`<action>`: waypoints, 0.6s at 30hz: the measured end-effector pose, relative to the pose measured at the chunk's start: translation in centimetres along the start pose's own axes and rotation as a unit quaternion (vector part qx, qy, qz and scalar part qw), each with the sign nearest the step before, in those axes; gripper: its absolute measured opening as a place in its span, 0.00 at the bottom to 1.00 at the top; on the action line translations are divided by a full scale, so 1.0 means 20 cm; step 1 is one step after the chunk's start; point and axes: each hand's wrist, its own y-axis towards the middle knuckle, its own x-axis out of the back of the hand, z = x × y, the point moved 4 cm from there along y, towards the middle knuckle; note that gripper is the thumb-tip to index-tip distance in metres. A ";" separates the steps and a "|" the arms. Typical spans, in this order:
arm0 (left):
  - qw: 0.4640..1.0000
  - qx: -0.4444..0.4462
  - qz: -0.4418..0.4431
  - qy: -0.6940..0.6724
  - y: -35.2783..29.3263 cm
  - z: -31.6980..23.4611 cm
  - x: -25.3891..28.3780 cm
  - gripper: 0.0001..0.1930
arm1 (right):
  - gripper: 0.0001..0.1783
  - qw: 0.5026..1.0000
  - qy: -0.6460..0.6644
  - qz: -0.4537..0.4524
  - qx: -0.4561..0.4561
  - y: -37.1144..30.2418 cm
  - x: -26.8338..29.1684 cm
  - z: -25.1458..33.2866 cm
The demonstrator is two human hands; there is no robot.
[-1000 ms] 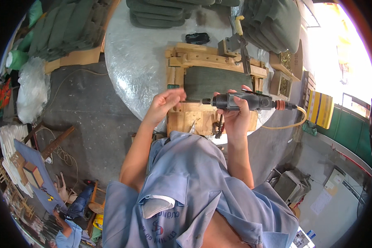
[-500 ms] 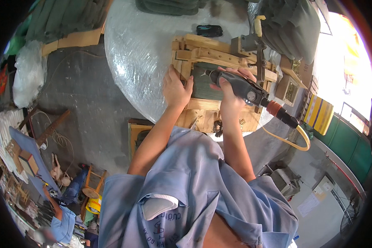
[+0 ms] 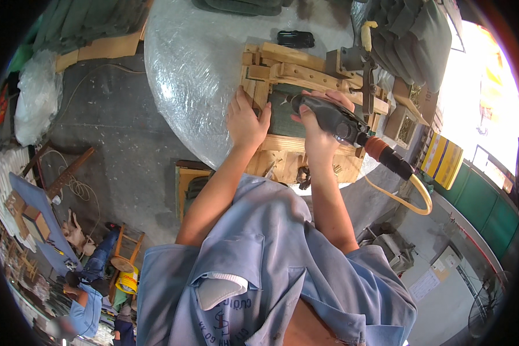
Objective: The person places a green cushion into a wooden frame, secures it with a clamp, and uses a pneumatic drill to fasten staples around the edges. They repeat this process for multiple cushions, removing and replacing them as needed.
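My right hand [image 3: 319, 130] is closed around a black air-powered tool [image 3: 335, 122] with an orange coupling and a yellow hose [image 3: 424, 199]. The tool's nose points left, over a dark green panel [image 3: 284, 124] that lies inside a wooden frame [image 3: 305, 74]. Whether the nose touches the panel cannot be made out. At the left end of this frame, my left hand [image 3: 248, 122] lies with its fingers stretched out and thumb apart, the thumb along the panel's left edge. A metal toggle clamp [image 3: 368, 81] is fixed at the frame's right.
The frame rests on a round, plastic-wrapped table [image 3: 179, 86]. A black packet [image 3: 295, 39] lies behind it. Dark cushions [image 3: 409, 40] and a wooden box of small metal pieces [image 3: 403, 118] are at the right. Lower left, another person [image 3: 89, 305] works beside a stool [image 3: 124, 262].
The tool has shifted slightly left over the panel and turned a little in my right hand. My left hand keeps its place. The other person's arm has drawn back.
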 end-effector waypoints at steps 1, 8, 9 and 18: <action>1.000 -0.003 -0.004 0.001 0.00 0.00 0.00 0.46 | 0.34 1.000 -0.018 0.007 0.018 0.00 0.00 -0.02; 1.000 0.004 0.016 0.003 -0.02 0.02 0.01 0.46 | 0.28 0.985 -0.122 0.090 0.079 0.02 -0.12 0.00; 1.000 0.001 0.015 0.003 -0.01 0.01 0.01 0.46 | 0.27 0.983 -0.126 0.103 0.084 0.03 -0.13 -0.02; 0.999 0.037 0.034 -0.019 0.00 0.01 -0.01 0.47 | 0.32 0.994 0.013 0.105 -0.014 0.13 -0.10 0.01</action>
